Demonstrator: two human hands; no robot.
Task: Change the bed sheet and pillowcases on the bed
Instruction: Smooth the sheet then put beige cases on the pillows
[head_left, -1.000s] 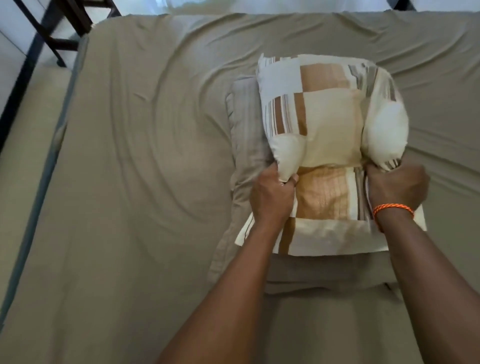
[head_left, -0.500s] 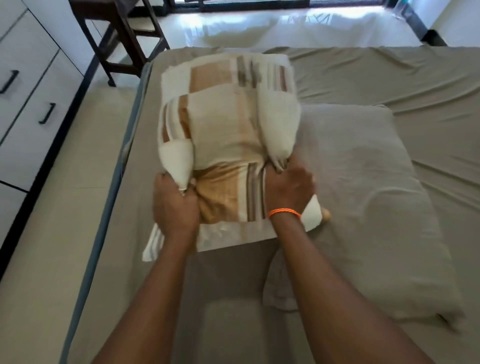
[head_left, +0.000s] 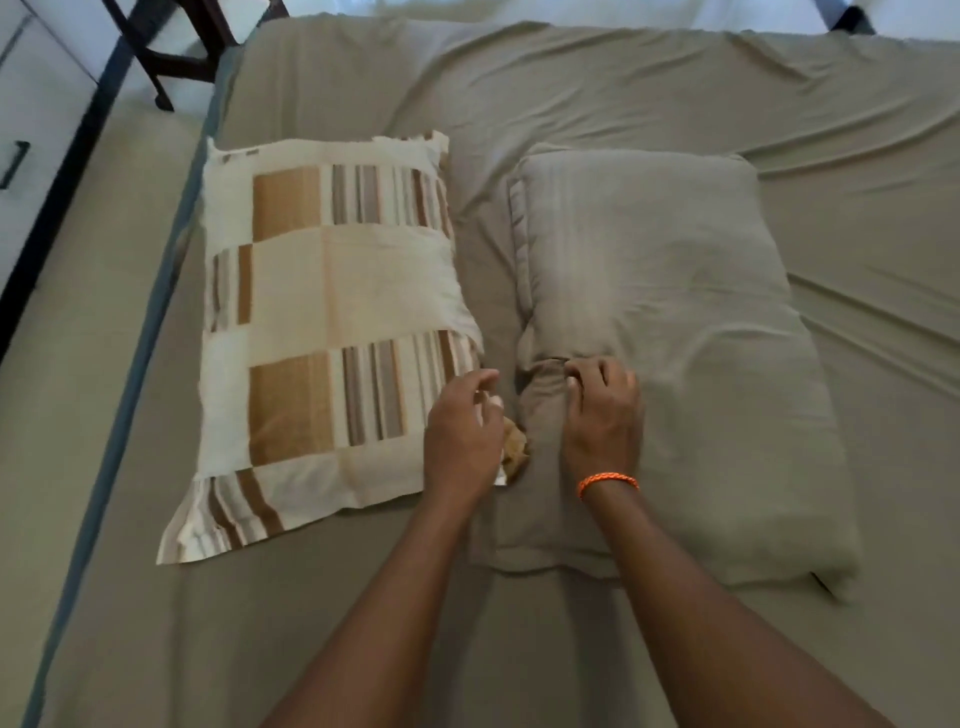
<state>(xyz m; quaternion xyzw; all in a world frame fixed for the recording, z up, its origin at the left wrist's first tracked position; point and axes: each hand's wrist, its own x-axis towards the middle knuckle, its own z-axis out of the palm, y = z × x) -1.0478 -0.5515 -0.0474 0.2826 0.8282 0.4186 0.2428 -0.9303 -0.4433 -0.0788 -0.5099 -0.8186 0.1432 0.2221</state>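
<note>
A pillow in a cream, brown and striped patchwork pillowcase (head_left: 332, 332) lies flat on the left side of the bed. Beside it on the right lies a second pillow in a plain taupe pillowcase (head_left: 665, 353). A taupe bed sheet (head_left: 623, 83) covers the mattress, with creases running across it. My left hand (head_left: 462, 426) hovers over the patchwork pillow's near right corner, fingers loosely curled, holding nothing. My right hand (head_left: 602, 410), with an orange band on the wrist, grips a bunched fold at the taupe pillow's left edge.
The bed's left edge (head_left: 150, 332) runs diagonally, with beige floor beyond it. A dark wooden chair frame (head_left: 166, 57) stands at the top left. White drawers with dark handles (head_left: 21, 119) line the far left wall.
The patchwork pillow was gripped in both hands and folded; now it lies flat on the left of the bed. My left hand has let go, and my right hand has moved onto the taupe pillow.
</note>
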